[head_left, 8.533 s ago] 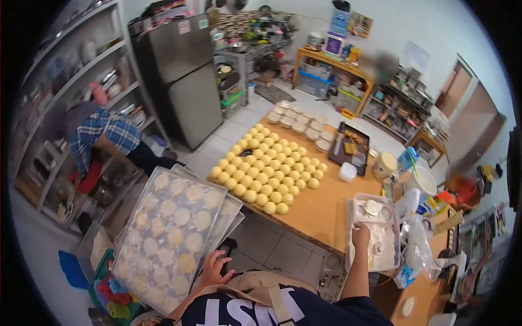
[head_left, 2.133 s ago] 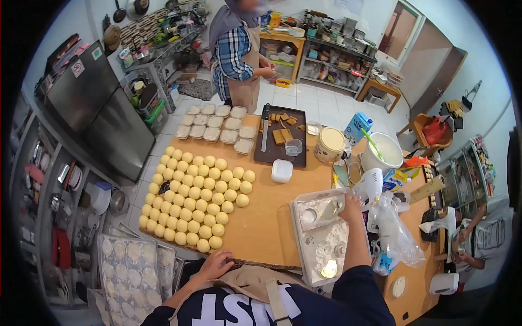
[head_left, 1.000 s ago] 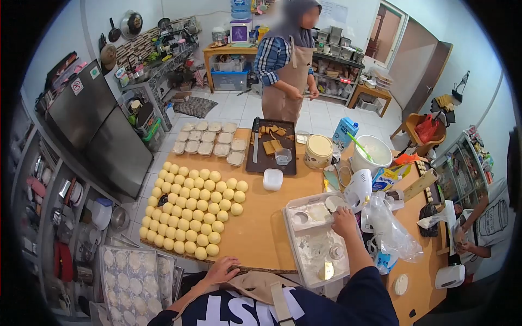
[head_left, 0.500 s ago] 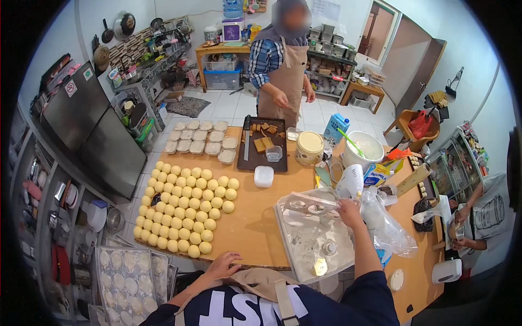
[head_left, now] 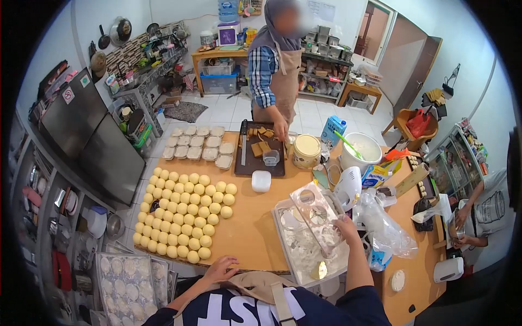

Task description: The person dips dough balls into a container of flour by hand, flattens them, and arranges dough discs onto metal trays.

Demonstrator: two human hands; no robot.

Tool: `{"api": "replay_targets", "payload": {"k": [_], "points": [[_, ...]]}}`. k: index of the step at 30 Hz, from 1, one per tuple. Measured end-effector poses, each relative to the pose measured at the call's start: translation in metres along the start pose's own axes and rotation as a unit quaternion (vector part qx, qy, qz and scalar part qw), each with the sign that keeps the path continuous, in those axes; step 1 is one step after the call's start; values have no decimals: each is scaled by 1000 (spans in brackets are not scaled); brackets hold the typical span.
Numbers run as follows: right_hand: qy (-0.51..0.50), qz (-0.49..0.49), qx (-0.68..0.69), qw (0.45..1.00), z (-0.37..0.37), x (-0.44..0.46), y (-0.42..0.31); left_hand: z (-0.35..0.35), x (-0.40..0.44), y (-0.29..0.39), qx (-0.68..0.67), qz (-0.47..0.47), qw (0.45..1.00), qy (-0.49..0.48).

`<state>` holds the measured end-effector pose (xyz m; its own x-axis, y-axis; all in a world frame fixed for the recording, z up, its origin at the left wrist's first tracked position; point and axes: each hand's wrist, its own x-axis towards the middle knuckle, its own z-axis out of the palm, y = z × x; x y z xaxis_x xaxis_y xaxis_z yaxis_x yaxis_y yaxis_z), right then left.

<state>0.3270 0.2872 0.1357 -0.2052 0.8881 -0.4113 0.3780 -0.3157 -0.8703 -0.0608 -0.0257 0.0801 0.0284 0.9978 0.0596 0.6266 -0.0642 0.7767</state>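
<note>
My right hand [head_left: 343, 228] grips the near right edge of a pale flat plate with large round holes [head_left: 309, 202]. The plate is tilted above a white tray dusted with flour [head_left: 298, 259]. In the tray's near part lies a small shiny yellow piece [head_left: 319, 270], its kind unclear. My left hand [head_left: 222, 268] rests at the table's front edge with its fingers stretched out, holding nothing. Just beyond it are rows of round pale-yellow dough balls [head_left: 187, 217].
Across the wooden table [head_left: 252, 228], a co-worker's hand [head_left: 281, 130] reaches to a dark baking tray [head_left: 254, 167] with a knife and brown pieces. Filled tubs [head_left: 197, 141], a white bucket [head_left: 360, 157], a hand mixer [head_left: 348, 187] and a plastic bag [head_left: 389, 223] stand around. Another person works at right.
My right hand has turned the holed plate from lying crosswise to slanting lengthwise over the tray. The co-worker's hand has come down to the baking tray. My left hand stays nearly still.
</note>
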Motion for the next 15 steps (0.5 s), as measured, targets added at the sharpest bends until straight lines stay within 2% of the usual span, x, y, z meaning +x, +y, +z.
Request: {"api": "replay_targets", "payload": {"k": [4, 7, 10, 12, 15], "points": [[1, -28, 51, 998, 7, 10, 17, 1, 1, -4, 8, 4, 1000, -10], [-23, 32, -42, 998, 4, 11, 24, 2, -1, -8, 4, 5, 1000, -22], [23, -18, -47, 998, 9, 11, 27, 3, -2, -13, 19, 15, 999, -28], [20, -14, -8, 1000, 10, -2, 7, 3, -3, -14, 49, 34, 998, -28], [3, -2, 45, 999, 6, 0, 8, 7, -2, -13, -2, 3, 1000, -16]]}}
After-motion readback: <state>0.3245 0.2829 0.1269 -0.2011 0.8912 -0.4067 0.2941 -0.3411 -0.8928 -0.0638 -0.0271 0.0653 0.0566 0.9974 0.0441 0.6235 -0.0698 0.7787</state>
